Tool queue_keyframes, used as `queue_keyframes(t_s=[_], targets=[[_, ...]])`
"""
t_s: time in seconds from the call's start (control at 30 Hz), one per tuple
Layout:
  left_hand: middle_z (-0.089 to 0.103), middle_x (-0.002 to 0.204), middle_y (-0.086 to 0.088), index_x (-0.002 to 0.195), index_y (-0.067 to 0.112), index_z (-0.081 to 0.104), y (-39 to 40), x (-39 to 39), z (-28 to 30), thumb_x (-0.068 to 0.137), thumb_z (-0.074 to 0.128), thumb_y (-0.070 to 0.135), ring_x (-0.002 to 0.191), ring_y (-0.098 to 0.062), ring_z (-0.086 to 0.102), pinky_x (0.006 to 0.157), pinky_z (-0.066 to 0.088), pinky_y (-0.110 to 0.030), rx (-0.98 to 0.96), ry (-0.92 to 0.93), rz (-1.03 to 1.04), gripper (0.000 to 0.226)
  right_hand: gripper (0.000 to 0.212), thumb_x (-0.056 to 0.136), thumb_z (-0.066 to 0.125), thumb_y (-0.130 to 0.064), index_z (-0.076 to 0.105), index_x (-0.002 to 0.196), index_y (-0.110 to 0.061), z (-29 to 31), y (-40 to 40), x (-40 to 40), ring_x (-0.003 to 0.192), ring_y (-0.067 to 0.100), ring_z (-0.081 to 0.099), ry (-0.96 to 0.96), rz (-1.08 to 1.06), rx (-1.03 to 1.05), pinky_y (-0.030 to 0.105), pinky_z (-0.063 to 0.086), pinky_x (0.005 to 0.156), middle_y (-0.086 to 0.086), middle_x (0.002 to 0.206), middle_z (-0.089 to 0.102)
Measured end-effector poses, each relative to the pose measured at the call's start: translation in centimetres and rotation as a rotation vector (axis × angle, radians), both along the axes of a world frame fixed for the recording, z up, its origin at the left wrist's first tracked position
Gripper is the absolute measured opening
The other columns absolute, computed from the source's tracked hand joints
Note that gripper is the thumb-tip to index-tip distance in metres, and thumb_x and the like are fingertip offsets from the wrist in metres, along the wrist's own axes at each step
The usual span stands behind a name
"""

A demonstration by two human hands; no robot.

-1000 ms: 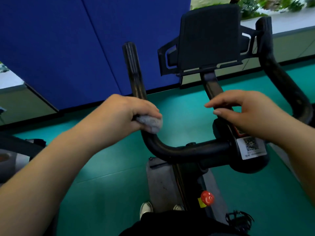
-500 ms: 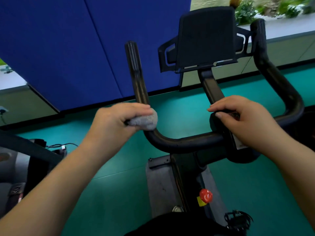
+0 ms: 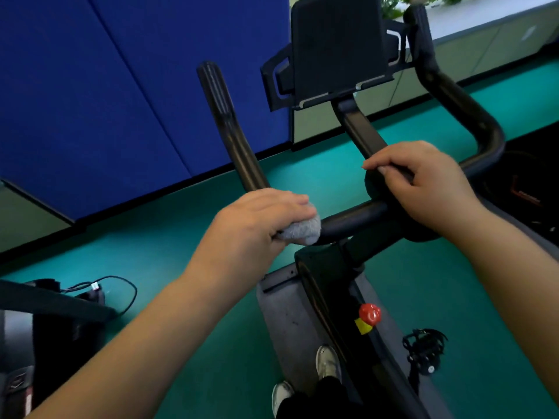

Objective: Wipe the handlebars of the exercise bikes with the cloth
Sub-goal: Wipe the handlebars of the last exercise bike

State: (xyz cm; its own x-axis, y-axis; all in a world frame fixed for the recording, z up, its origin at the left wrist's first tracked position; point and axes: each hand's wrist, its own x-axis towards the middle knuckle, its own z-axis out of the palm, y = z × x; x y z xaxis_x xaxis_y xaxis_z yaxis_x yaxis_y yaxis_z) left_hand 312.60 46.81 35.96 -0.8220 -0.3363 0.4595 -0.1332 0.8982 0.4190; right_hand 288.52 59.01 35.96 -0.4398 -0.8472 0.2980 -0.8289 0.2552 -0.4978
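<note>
**Cloth held at the left bend of the handlebar**

A grey cloth (image 3: 302,230) is gripped by the left hand (image 3: 260,222) and pressed around the black handlebar (image 3: 351,219) at its left bend. The padded centre of the bar is clasped by the right hand (image 3: 423,189), fingers curled over it. A red knob (image 3: 369,313) sits nearer, on the frame.

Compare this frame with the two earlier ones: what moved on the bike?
The left hand, gripping the grey cloth, slid it down the left handlebar around the bend toward the crossbar. The right hand stayed gripping the centre clamp; nothing was released.
</note>
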Motion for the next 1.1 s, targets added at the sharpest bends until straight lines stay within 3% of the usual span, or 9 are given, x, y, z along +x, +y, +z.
queue_keyframes(t_s=[0.2, 0.37, 0.6, 0.73, 0.97, 1.1], targets=[[0.067, 0.112, 0.009, 0.106, 0.017, 0.074, -1.4, 1.9, 0.5, 0.068, 0.082, 0.003, 0.108, -0.005, 0.059, 0.100, 0.044, -0.020, 0.018, 0.021, 0.110, 0.041, 0.025, 0.091, 0.053, -0.016, 0.068, 0.102, -0.032, -0.4, 0.3, -0.1, 0.110, 0.012, 0.056, -0.010, 0.010, -0.042, 0.041, 0.047, 0.096, -0.014, 0.109, 0.066], [0.070, 0.111, 0.002, 0.104, 0.012, 0.074, 2.4, -1.7, -0.4, 0.072, 0.071, 0.006, 0.109, -0.008, 0.057, 0.102, 0.041, -0.019, -0.055, 0.016, -0.016, 0.033, 0.024, 0.092, 0.052, -0.019, 0.068, 0.104, -0.032, -0.6, 0.3, -0.6, 0.110, 0.010, 0.056, -0.018, 0.021, -0.047, 0.040, 0.047, 0.096, -0.014, 0.111, 0.066], [0.068, 0.113, 0.004, 0.104, 0.014, 0.074, 2.0, -0.1, -0.3, 0.073, 0.075, 0.004, 0.107, -0.014, 0.061, 0.096, 0.047, -0.031, -0.021, 0.049, 0.083, 0.033, 0.023, 0.093, 0.052, -0.021, 0.068, 0.105, -0.031, -0.5, 0.4, -0.9, 0.112, 0.007, 0.053, -0.041, 0.044, -0.049, 0.029, 0.043, 0.095, -0.015, 0.112, 0.065], [0.069, 0.110, -0.004, 0.100, 0.007, 0.074, 4.4, -3.6, -0.9, 0.081, 0.066, 0.012, 0.105, -0.016, 0.060, 0.096, 0.047, -0.030, -0.038, 0.104, 0.044, 0.022, 0.023, 0.094, 0.052, -0.022, 0.069, 0.108, -0.029, -0.8, 0.6, -1.4, 0.113, 0.009, 0.054, -0.020, 0.062, -0.066, 0.029, 0.043, 0.097, -0.014, 0.114, 0.066], [0.068, 0.113, 0.001, 0.105, 0.011, 0.073, 4.8, -3.9, -0.7, 0.072, 0.076, 0.006, 0.107, -0.012, 0.061, 0.096, 0.047, -0.032, -0.015, 0.062, 0.122, 0.034, 0.024, 0.096, 0.052, -0.021, 0.068, 0.114, -0.020, -1.3, 1.2, -2.6, 0.122, 0.006, 0.051, -0.084, 0.214, -0.107, 0.026, 0.035, 0.107, -0.011, 0.123, 0.063], [0.069, 0.111, 0.001, 0.104, 0.011, 0.074, 5.4, -4.9, -0.3, 0.070, 0.075, 0.008, 0.106, -0.010, 0.061, 0.097, 0.046, -0.030, -0.037, 0.052, 0.165, 0.034, 0.029, 0.096, 0.046, -0.021, 0.067, 0.114, -0.016, -1.8, 1.3, -2.9, 0.119, 0.010, 0.053, -0.061, 0.195, -0.151, 0.022, 0.034, 0.104, -0.006, 0.122, 0.064]])
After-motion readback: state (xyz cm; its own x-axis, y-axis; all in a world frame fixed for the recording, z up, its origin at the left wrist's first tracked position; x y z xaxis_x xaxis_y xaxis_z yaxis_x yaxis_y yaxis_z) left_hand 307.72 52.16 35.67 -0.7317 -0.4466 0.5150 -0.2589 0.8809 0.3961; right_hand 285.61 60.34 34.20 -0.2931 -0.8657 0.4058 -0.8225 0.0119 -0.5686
